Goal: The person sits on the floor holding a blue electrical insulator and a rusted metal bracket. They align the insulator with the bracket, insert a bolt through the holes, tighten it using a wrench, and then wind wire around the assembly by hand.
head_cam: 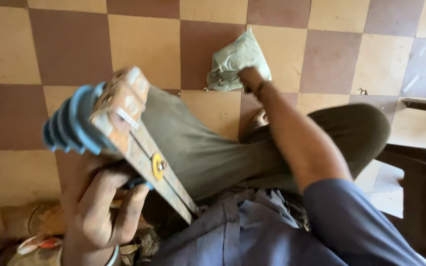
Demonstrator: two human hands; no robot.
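From the head camera, your left hand (pixel 99 207) was raised close to the lens, its fingers (pixel 129 212) curled shut around a wooden board (pixel 144 143). The board ran slantwise from above your fingers down toward your lap, and its upper end stood well above your knuckles. A blue ribbed part (pixel 72 125) sat on the side of the board just above your fingers, its ridges stacked one behind the other. A small yellow disc (pixel 158 166) with a metal centre was fixed to the board's face, just beyond your fingertips on the lap side. A short blue piece (pixel 136 183) showed between your fingers and the board's edge.

Your right hand (pixel 250 79) reached far out, arm straight, down to the floor (pixel 70 44) of brown and cream squares. Its fingers were buried in a pale green bag (pixel 237 59) that lay on the floor, so I cannot tell whether they were open or closed. Thin metal pieces (pixel 214 84) poked from the bag just beside that hand. A band (pixel 264 87) circled your right wrist, and a blue sleeve (pixel 341 216) covered the upper arm.

Your olive trouser leg (pixel 198 148) lay between the two hands, folded on the floor. A dark chair (pixel 420 167) stood well off past your right elbow. Clutter (pixel 35 231) lay on the floor beneath your left wrist, too blurred to name.
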